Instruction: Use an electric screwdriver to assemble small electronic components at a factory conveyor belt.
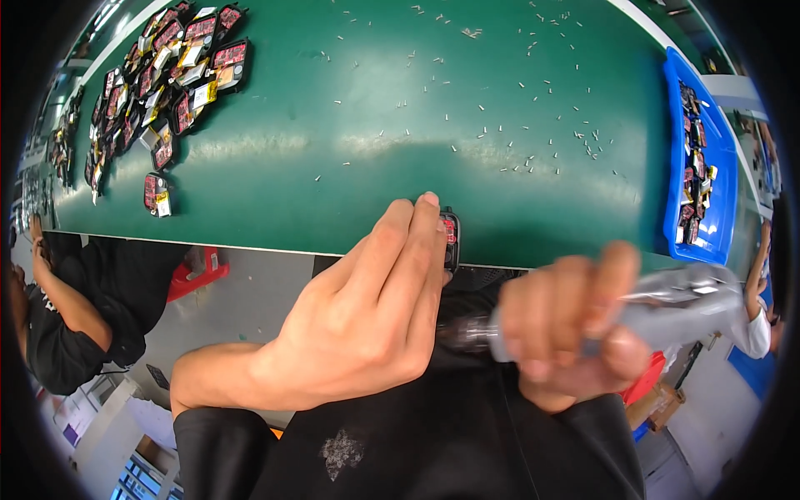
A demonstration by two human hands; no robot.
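Observation:
At the table's near edge, my left hand [367, 308] is closed over a small black-cased device [451, 237]. A strip of its red circuit board and its rounded black rim show beside my fingertips; my fingers hide the rest. My right hand [575, 321], smeared by motion, is wrapped round a grey power screwdriver [687, 304] to the right, off the table edge and in front of my body. The screwdriver's dark front end [467, 333] points left, below my left hand's fingers and apart from the device. Many small silver screws [533, 158] lie scattered across the table.
The green table [275, 150] carries a heap of similar devices with red boards and white-and-yellow parts [167, 75] at the far left. One separate device [157, 194] lies nearer. A blue bin [717, 200] holding more devices stands at the right. Another person [83, 300] sits at the left.

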